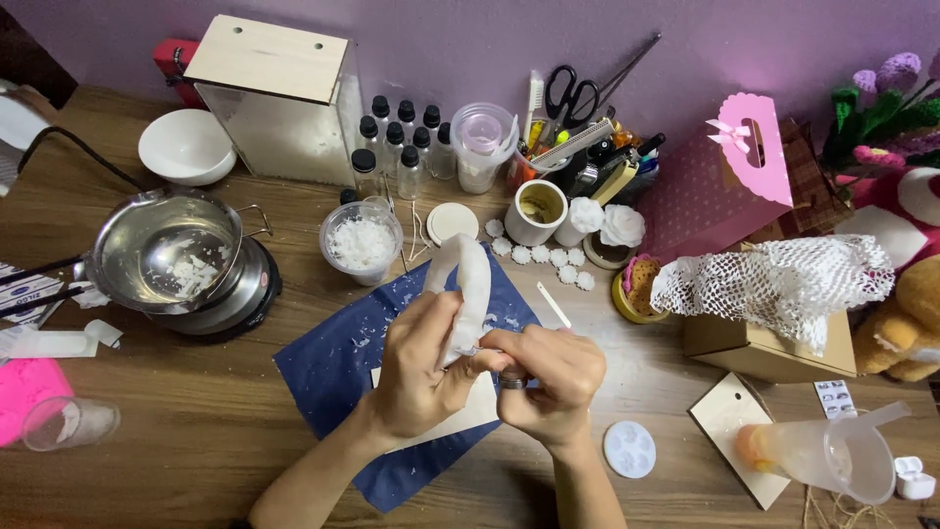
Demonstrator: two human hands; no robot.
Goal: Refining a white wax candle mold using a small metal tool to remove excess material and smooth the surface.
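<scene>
Both my hands hold a white, floppy silicone mould [468, 284] over a dark blue cloth [338, 364] in the middle of the wooden table. My left hand [416, 367] grips the mould's lower part from the left. My right hand [548, 377], with a ring on one finger, pinches its bottom edge from the right. The mould stands upright between the fingers and bends at the top. White flakes lie scattered on the cloth.
A metal pot with wax flakes [166, 253] sits on a small hot plate at left. A cup of white flakes [361, 242], small bottles [397, 142], a white bowl [186, 147], white flower shapes [548, 257], a round mould [629, 449] and a plastic jug [827, 451] lie around.
</scene>
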